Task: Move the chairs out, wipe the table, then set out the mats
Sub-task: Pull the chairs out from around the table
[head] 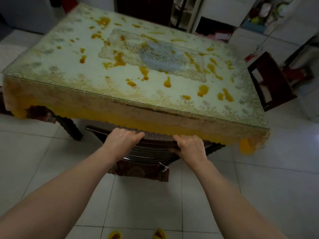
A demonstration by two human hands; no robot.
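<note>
A dark wooden chair (151, 150) is tucked under the near edge of the table (72, 69), its curved backrest showing below the tablecloth's fringe. My left hand (120, 138) grips the backrest's top rail on the left, and my right hand (189, 144) grips it on the right. A patterned red seat cushion (141, 171) shows beneath the backrest. The table has a glass top over a lace cloth with yellow-orange blotches, and a pale lace mat (155, 56) lies at its middle.
A second dark chair (271, 81) stands at the table's right end. A dark table leg (70, 128) is at the near left. White tiled floor (259, 187) spreads around me. Shelves and cupboards (259, 14) stand beyond the table. Yellow slippers (159, 234) show at the bottom.
</note>
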